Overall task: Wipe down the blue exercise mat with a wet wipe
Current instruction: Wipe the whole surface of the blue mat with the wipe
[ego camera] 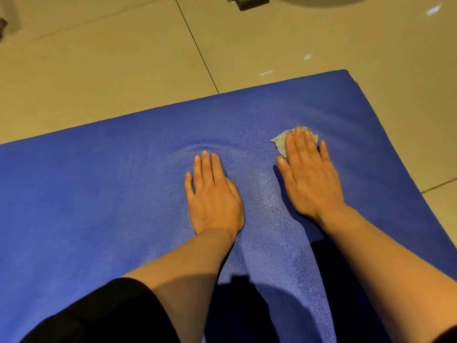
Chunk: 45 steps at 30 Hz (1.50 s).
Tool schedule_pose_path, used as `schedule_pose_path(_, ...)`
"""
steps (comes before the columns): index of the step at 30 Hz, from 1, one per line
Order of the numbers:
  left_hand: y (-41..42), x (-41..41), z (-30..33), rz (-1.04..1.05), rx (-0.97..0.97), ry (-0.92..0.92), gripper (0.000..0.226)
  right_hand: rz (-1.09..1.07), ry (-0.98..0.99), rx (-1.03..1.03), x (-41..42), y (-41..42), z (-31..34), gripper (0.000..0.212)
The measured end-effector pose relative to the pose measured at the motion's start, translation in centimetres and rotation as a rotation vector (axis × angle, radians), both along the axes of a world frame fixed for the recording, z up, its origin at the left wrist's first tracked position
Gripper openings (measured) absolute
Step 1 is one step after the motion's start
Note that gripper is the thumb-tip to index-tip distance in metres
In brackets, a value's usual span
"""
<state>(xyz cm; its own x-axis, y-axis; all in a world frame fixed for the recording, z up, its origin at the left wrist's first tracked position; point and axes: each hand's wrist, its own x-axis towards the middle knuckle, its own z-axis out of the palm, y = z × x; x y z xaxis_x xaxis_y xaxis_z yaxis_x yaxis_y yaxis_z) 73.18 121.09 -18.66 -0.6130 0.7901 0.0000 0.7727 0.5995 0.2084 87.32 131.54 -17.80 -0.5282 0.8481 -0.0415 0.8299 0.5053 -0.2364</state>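
The blue exercise mat (pixel 99 184) lies flat on the tiled floor and fills most of the view. My right hand (pixel 309 177) is spread flat on it near its far right corner, pressing a crumpled grey-white wet wipe (pixel 280 142) under the fingers; only the wipe's far edge shows. My left hand (pixel 212 194) rests palm down on the mat's middle with fingers together and nothing under it. The mat surface dents and ripples around the left fingertips. A shiny damp streak runs between the two hands.
Beige floor tiles (pixel 111 70) with dark grout lines surround the mat at the back and right. A dark block-shaped object (pixel 249 1) sits on the floor at the top edge. My dark-clothed knee (pixel 99 318) is at the lower left.
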Motion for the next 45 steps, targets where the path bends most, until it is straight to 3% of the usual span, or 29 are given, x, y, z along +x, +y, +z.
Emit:
schedule_pose_path(2,0.0,0.1,0.0,0.005,-0.021,0.001,0.056,-0.022,0.016,-0.019,-1.2,-2.1,0.0,0.079)
schedule_pose_path(9,0.0,0.2,0.3,-0.001,-0.067,0.000,0.058,0.350,0.023,0.000,0.0,-4.0,0.0,0.076)
schedule_pose_path(15,0.1,-0.2,0.3,-0.005,-0.079,0.001,0.058,-0.004,0.059,-0.038,-0.9,-5.5,0.0,0.076)
schedule_pose_path(21,0.3,-1.2,0.5,-0.033,-0.108,-0.032,0.055,0.287,0.044,-0.016,1.6,-7.4,-0.6,0.072)
schedule_pose_path(26,-2.8,0.5,1.4,-0.129,-0.161,-0.113,0.056,-0.092,-0.008,-0.054,4.6,-8.3,-0.1,0.074)
schedule_pose_path(30,-7.5,6.3,2.0,-0.072,-0.102,-0.187,0.056,0.168,0.022,-0.118,3.6,-13.9,-0.1,0.070)
schedule_pose_path(33,-10.9,10.3,2.5,-0.102,-0.089,-0.224,0.057,0.318,-0.020,-0.117,7.6,-12.0,0.3,0.070)
schedule_pose_path(38,-16.0,15.2,3.7,-0.143,-0.155,-0.236,0.057,-0.027,-0.079,-0.109,10.1,-13.4,0.7,0.075)
schedule_pose_path(42,-18.8,18.0,5.0,-0.106,-0.319,-0.261,0.060,0.218,-0.080,-0.193,9.2,-19.7,0.7,0.071)
schedule_pose_path(45,-19.5,18.5,5.2,-0.136,-0.374,-0.261,0.058,0.355,-0.125,-0.183,12.3,-17.4,1.3,0.075)
